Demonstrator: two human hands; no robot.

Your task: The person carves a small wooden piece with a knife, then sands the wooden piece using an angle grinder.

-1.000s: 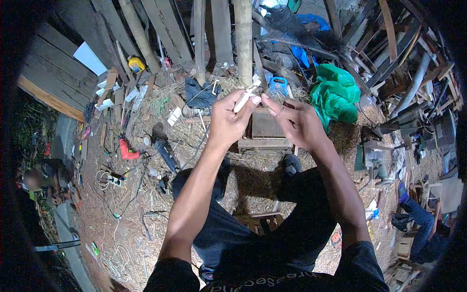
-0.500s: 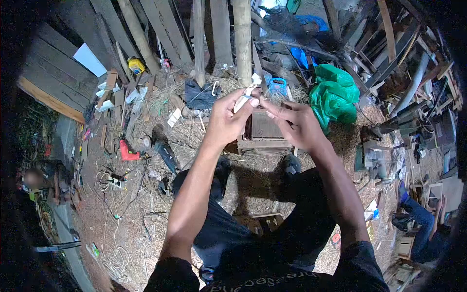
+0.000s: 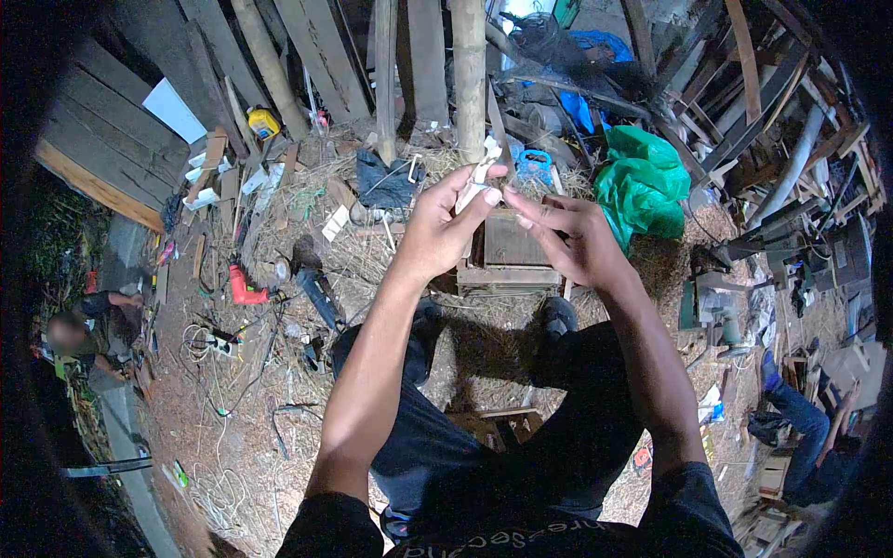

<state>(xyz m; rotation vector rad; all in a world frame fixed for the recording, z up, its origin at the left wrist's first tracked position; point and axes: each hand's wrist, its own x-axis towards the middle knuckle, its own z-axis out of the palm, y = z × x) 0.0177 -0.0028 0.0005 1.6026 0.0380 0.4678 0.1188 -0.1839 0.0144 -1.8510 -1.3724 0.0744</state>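
My left hand (image 3: 442, 228) is closed around a small, pale carved piece (image 3: 482, 174), thumb pressed along its side. The piece has a notched, irregular top end that sticks up past my fingers. Close by on the right, my right hand (image 3: 579, 237) has its fingertips near the piece and my left thumb, with the fingers slightly apart and nothing visible between them. Beneath both hands is a low wooden box-like stand (image 3: 512, 244) on the straw-strewn ground.
A red power tool (image 3: 244, 286) and a dark angle grinder (image 3: 318, 296) lie left of my legs among cords. A green plastic bag (image 3: 642, 181) sits right, near piled timber. One person (image 3: 79, 335) is at far left, another (image 3: 814, 432) at far right.
My right fingertips have drawn slightly away from the piece and separated. My left hand keeps its hold. The person at far left has shifted position.
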